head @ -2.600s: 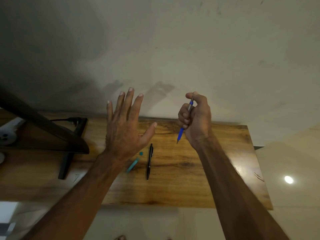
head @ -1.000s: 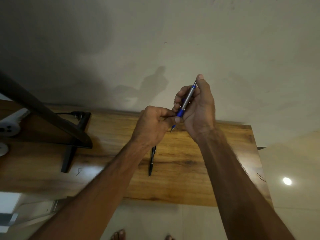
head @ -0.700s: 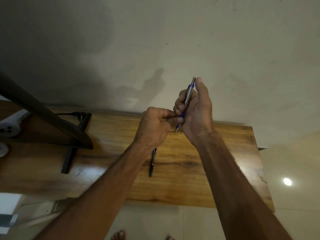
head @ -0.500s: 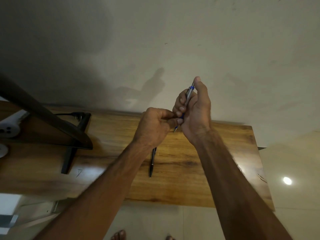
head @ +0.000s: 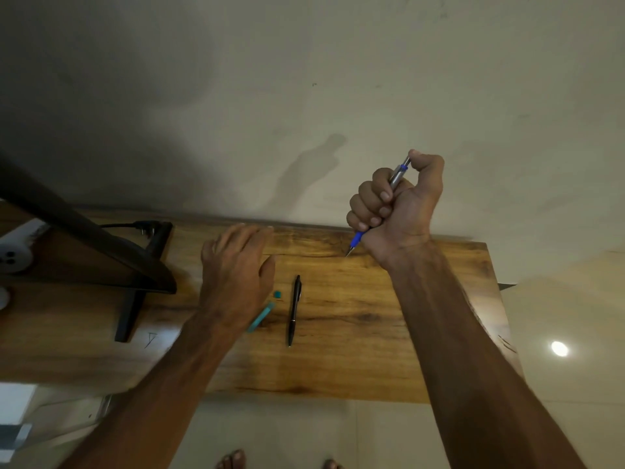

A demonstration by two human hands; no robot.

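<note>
My right hand [head: 399,204] grips a silver and blue pen [head: 395,176] in a fist above the far edge of the wooden table [head: 372,333], tip pointing down, thumb bent over its top end. My left hand [head: 236,275] hovers over the table, blurred, fingers loosely extended and holding nothing. A black pen [head: 293,311] lies on the table between my arms. Beside it lie a teal pen [head: 261,316], partly hidden under my left wrist, and a small teal cap [head: 277,294].
A dark monitor [head: 84,238] on a black stand [head: 130,311] fills the table's left side, with a cable plug [head: 145,226] behind it. A white object [head: 13,255] sits at the far left. A wall rises behind the table. My toes [head: 233,460] show below.
My left hand has let go of the pen tip and dropped left over the table, uncovering the teal pen and cap. My right hand has closed into a fist round the pen.
</note>
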